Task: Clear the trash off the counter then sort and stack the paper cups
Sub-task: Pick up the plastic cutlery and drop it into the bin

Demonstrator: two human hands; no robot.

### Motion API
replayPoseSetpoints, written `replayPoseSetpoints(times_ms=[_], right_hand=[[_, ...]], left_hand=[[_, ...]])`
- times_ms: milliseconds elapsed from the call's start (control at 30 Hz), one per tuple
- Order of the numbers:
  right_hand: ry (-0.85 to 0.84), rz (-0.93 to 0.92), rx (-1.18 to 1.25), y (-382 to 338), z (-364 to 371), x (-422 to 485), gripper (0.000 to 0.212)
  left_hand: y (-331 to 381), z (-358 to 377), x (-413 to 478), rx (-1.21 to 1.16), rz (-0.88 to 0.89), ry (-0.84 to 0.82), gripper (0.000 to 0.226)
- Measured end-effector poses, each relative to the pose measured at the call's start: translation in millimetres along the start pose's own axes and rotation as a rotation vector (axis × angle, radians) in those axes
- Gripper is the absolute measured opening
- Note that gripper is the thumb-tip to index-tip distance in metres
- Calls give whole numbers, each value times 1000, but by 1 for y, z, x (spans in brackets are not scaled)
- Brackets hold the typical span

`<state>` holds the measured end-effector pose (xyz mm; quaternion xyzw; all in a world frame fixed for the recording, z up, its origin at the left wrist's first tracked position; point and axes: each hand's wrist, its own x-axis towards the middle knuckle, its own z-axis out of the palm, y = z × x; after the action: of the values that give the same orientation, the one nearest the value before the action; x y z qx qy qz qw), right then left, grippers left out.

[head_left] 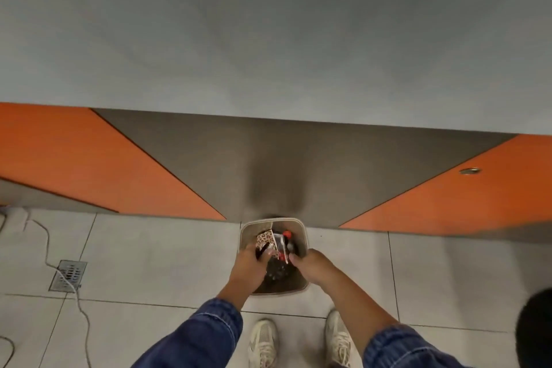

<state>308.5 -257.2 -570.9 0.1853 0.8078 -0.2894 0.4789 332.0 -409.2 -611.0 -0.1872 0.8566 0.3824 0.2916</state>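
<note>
While our left hand (249,260) grips a dark item low in the frame, blurred wrappers (273,243) fill the bin (303,233); our right hand's (304,263) grip is unclear.

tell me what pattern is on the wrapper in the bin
A leopard-like spotted print, brown and dark on pale, on the wrapper in the bin; the head view shows it.

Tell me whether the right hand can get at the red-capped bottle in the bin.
Probably yes: the right hand hovers over the open bin, and the red-capped bottle lies on top, uncovered.
</note>
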Motion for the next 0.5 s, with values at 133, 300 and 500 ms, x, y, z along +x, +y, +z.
replayPoseSetpoints(times_ms=[133, 300, 500], right_hand=[[52, -92, 21, 1, -7, -14, 39], [74, -150, 159, -6, -31, -60, 41], [231, -146, 352, 6, -75, -148, 41]], left_hand=[[6, -3, -8, -9, 1, 13, 39], [61, -29, -51, -34, 39, 8, 33], [142, -53, -118, -57, 183, -58, 24]])
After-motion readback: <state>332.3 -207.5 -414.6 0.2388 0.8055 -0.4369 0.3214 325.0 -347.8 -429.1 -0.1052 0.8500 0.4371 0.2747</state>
